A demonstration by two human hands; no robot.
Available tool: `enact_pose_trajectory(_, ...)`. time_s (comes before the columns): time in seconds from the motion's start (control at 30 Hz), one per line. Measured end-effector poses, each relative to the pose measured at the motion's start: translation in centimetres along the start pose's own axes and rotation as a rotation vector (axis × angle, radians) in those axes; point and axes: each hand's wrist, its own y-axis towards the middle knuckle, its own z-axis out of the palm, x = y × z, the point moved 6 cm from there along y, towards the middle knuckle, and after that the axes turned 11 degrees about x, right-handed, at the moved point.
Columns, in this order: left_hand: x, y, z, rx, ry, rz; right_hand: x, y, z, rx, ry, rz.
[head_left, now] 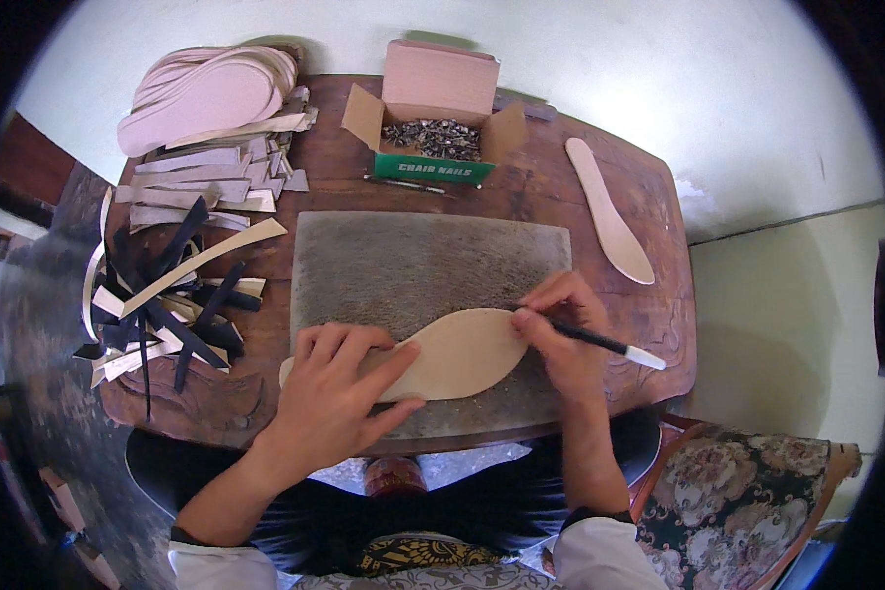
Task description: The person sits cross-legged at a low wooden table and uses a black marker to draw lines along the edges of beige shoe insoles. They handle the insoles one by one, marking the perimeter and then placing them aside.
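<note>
Two bare hands are at work over a grey board [364, 256], and every place below is told from that board. Across its near half lies a tan sole [462, 359], its broad end toward the board's right side and its other end reaching the left edge. The person's left hand [339, 379] rests on the sole above the board's near left part, fingers and thumb spread apart, nothing clamped between them. The right hand [565, 329], at the board's right edge, has thumb and fingers closed together on a black pen [600, 339], whose white end points out to the right of the board. The writing tip is by the rim of the sole's broad end, but whether it touches cannot be told.

Beyond the board stands an open box [431, 169] with a green front, filled with small metal nails [433, 138]. Right of the board lies a single pale sole [610, 211]. Left of it is a heap of black and cream strips [189, 320]; past its far left corner are grey strips [192, 187] and a stack of soles [206, 93]. Beneath the board is a carved wooden table [649, 177].
</note>
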Motion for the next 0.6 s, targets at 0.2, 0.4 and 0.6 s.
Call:
enact_pose_trajectory(0.2,0.3,-0.2,0.3,-0.008,0.0,-0.011,3.8,0.0,-1.0,-0.219,-0.098,-0.069)
enact_pose_trajectory(0.4,0.1,-0.1,0.3,-0.012,0.006,-0.005,3.0,-0.6,3.2,0.044,-0.101,-0.014)
enact_pose_trajectory(0.6,0.2,-0.1,0.3,-0.008,0.0,-0.006,0.6,-0.7,3.9,0.099,-0.289,-0.027)
